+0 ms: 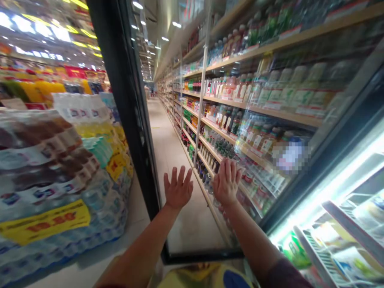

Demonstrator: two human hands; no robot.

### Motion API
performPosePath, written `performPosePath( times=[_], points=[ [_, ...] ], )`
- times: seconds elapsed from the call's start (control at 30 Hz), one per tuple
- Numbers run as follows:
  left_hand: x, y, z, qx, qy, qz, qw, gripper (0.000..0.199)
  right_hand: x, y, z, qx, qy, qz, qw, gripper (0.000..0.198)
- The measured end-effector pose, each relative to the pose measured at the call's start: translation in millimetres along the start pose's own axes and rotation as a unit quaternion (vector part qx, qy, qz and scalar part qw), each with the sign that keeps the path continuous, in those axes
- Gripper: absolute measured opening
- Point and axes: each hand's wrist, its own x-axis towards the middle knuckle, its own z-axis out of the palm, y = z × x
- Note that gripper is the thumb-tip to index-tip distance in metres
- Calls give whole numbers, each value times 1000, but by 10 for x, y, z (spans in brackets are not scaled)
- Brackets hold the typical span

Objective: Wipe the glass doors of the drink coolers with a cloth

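Observation:
A glass door point(195, 240) with a black frame point(129, 100) stands in front of me, swung away from a lit cooler. My left hand point(178, 187) is spread flat against or just before the glass, fingers apart and nothing in it. Beside it, my right hand point(227, 182) lies toward the glass with its fingers stretched out and close together; no object shows in it. Whether either palm presses on the pane cannot be told for sure. Rows of bottles point(229, 88) on shelves appear in the glass, partly as a reflection.
To the right, the lit cooler holds wire racks point(327, 252) with packaged goods. On the left rises a stack of shrink-wrapped bottle packs point(54, 160) bearing a yellow price sign point(48, 222). Something yellow and blue point(207, 277) shows at the bottom edge.

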Motion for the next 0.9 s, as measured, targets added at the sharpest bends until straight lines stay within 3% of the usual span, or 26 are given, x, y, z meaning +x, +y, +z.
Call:
performPosePath(
  times=[0.2, 0.3, 0.47, 0.7, 0.77, 0.9],
  points=[
    [-3, -9, 11, -23, 6, -9, 1000, 64, 374, -63, -16, -14, 1, 12, 1000, 65],
    [-4, -9, 9, -29, 7, -6, 1000, 64, 224, -161, 35, -22, 7, -3, 1000, 65],
    [8, -6, 17, -35, 7, -10, 999, 64, -72, -217, 57, 25, -26, -87, 996, 62],
    [8, 15, -13, -31, 5, -15, 999, 64, 544, -128, -19, -21, 10, 35, 999, 65],
    [6, 20, -17, -28, 5, -14, 999, 64, 405, -207, 25, -26, 17, 17, 999, 64],
    [15, 19, -5, -26, 7, -13, 1000, 65, -174, -295, 105, 15, -12, -89, 996, 55]
  ],
)
